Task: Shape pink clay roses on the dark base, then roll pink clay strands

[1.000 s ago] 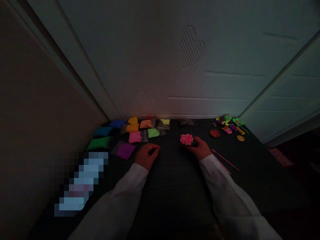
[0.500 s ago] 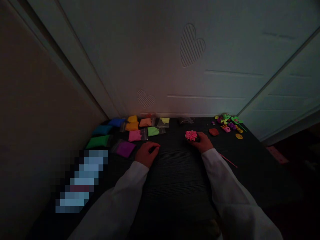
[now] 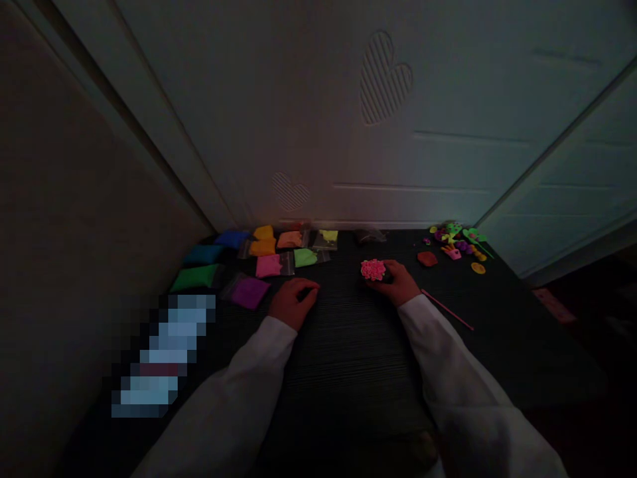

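My right hand [image 3: 402, 284] is closed around the side of a small dark pot-like base topped with a bumpy pink cluster of modelling clay [image 3: 373, 269]. Its thumb is in front and the fingers curl behind. The lower part of the piece is dark and partly hidden by the hand. To the left, my left hand [image 3: 293, 303] rests on the dark table [image 3: 343, 358], fingers curled and the thumb tip near the forefinger tip. Nothing shows between them. A purple clay packet [image 3: 250, 292] lies just left of it.
Several clay packets, among them pink [image 3: 269, 265], light green [image 3: 305, 257] and green [image 3: 195, 277], line the back left. A thin pink stick [image 3: 450, 311], a red flat piece [image 3: 426, 259] and a heap of coloured clay shapes [image 3: 455, 240] lie right. A white panelled wall [image 3: 318, 119] stands behind.
My right hand has shifted slightly left and toward me with the pink-topped piece, uncovering more of the stick. My left hand keeps its place and pose. The camera view has tilted slightly.
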Available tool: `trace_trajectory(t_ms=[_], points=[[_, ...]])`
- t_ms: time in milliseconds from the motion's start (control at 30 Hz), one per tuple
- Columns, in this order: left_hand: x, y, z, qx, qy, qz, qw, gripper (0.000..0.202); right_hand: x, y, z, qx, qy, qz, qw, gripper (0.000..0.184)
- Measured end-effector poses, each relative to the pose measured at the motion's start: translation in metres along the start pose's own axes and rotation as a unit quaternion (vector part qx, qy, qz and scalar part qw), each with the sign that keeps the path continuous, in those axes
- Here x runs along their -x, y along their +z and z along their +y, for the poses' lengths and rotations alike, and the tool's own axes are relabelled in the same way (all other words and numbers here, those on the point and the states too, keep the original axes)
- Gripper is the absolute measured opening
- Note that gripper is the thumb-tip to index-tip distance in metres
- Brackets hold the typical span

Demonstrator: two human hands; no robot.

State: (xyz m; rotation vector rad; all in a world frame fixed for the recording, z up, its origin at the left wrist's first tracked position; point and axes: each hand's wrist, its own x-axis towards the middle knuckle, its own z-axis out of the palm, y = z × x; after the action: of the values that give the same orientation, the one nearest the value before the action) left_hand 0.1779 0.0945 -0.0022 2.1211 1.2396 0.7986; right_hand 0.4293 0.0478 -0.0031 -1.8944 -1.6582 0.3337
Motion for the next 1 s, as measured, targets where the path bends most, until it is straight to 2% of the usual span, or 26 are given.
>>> trace_trajectory(t_ms=[367,533,867,1000], points=[[0.0,-0.002,0.004,-0.006,-0.014,-0.011,1.0,0.022,0.003,0.0,-0.004,0.024,0.004,-0.027,0.999,0.045],[0.0,-0.002,0.003,-0.005,-0.006,-0.009,1.0,0.021,0.003,0.001,-0.006,0.02,0.009,-0.024,0.999,0.042],[0.0,0.001,-0.003,-0.001,-0.005,-0.01,1.0,0.022,-0.002,-0.002,0.01,0.017,0.063,0.023,0.998,0.045],[0.0,0.001,-0.003,-0.002,-0.008,-0.007,1.0,0.022,-0.003,-0.003,0.012,0.025,0.076,0.022,0.997,0.046]])
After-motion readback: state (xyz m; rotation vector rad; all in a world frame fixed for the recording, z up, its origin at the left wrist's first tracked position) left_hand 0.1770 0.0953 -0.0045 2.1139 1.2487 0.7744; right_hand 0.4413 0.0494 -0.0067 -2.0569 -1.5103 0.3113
